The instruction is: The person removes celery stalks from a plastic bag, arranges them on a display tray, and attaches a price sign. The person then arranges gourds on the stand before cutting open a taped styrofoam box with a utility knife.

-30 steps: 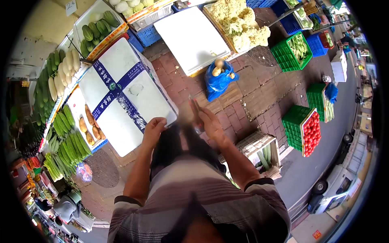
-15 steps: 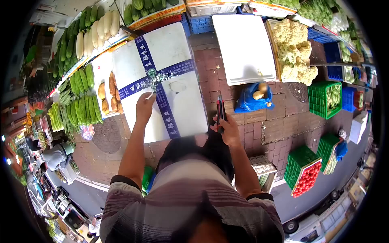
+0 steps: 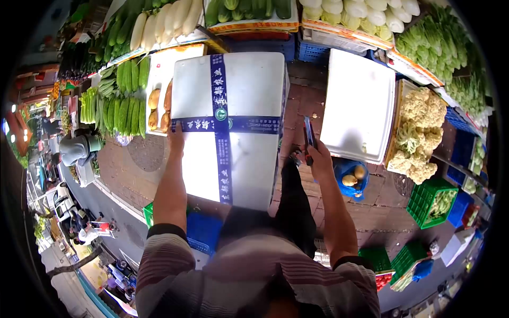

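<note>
A large white foam box stands in front of me, with blue printed tape crossing its top. My left hand grips the box's left edge, its fingertips at the end of the crosswise tape. To the right of the box, my right hand is closed round a red and black utility knife. The knife points away from me, apart from the box. My left thumb and the underside of its grip are hard to make out.
A white foam tray lies to the right, beside cauliflower. Near my right hand, a blue bag holds potato-like roots. Cucumbers and white radishes line the far left. Green crates stand at the right.
My left hand has moved from the tape near the top's middle to the left edge. The view has turned, so box and tray appear straighter. The knife stays in my right hand.
</note>
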Action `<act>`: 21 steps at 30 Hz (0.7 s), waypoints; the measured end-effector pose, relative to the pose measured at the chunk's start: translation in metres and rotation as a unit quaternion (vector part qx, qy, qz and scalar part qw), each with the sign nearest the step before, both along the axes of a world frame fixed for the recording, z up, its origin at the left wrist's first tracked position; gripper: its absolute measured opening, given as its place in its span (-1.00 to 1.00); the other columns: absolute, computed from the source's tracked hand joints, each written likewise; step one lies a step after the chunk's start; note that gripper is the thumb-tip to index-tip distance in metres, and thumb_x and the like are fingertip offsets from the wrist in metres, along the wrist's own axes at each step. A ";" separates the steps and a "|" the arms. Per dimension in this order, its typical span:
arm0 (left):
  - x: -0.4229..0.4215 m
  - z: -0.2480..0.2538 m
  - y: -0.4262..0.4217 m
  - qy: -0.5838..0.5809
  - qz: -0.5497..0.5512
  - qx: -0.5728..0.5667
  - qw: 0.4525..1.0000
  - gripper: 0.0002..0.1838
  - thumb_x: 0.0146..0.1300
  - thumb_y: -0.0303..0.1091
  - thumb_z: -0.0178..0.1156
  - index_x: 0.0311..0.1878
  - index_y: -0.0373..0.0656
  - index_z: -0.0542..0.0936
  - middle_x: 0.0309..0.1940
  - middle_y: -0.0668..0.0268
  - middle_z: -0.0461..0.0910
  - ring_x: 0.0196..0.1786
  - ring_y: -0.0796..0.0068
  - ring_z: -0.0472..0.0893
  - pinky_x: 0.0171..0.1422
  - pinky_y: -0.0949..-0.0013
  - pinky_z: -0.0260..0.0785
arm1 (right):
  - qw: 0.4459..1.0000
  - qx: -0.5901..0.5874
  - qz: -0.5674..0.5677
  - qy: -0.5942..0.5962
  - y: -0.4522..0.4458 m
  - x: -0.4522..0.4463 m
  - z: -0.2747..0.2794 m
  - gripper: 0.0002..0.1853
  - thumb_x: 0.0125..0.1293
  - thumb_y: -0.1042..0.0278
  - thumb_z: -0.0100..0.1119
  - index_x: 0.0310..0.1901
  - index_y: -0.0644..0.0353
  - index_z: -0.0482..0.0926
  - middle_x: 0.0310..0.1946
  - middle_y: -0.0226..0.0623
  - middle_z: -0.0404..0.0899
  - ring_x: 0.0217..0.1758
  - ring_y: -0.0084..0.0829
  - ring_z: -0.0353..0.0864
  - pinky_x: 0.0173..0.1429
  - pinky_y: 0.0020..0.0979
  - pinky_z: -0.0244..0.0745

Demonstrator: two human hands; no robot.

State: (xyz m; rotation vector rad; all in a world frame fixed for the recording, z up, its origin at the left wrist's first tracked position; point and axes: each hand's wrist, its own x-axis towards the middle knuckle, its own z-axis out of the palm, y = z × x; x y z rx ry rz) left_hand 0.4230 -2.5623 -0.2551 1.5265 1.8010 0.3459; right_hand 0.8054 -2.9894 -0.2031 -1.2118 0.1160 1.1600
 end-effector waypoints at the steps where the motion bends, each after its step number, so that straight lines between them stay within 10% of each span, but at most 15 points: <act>1: 0.010 0.010 -0.009 0.070 -0.021 0.042 0.996 -0.22 0.43 0.19 0.11 0.45 -0.27 0.30 0.32 -0.08 0.43 0.34 0.04 0.47 0.40 0.07 0.31 | 1.000 -0.014 0.010 -0.014 0.005 0.012 -0.012 -0.78 0.49 0.34 0.07 0.01 0.30 0.50 -0.31 -0.26 0.59 -0.45 -0.52 0.55 -0.23 -0.38 0.69; 10: 0.010 0.008 0.000 0.099 -0.047 0.006 0.994 -0.20 0.47 0.22 0.03 0.49 -0.25 0.20 0.27 -0.08 0.44 0.27 0.05 0.50 0.32 0.07 0.34 | 0.984 -0.083 -0.018 -0.154 0.129 0.088 -0.030 -0.62 0.45 0.18 0.16 0.16 0.25 0.57 -0.47 -0.38 0.55 -0.58 -0.58 0.44 -0.46 -0.49 0.39; 21: 0.028 0.033 -0.005 0.030 -0.061 -0.076 0.995 -0.17 0.51 0.22 -0.05 0.54 -0.26 0.07 0.40 0.01 0.32 0.37 0.18 0.41 0.42 0.14 0.25 | 0.925 -0.084 0.002 -0.369 0.165 0.089 -0.069 -0.56 0.41 0.22 0.14 0.30 0.04 0.51 -0.44 -0.14 0.63 -0.35 -0.26 0.66 -0.11 -0.24 0.53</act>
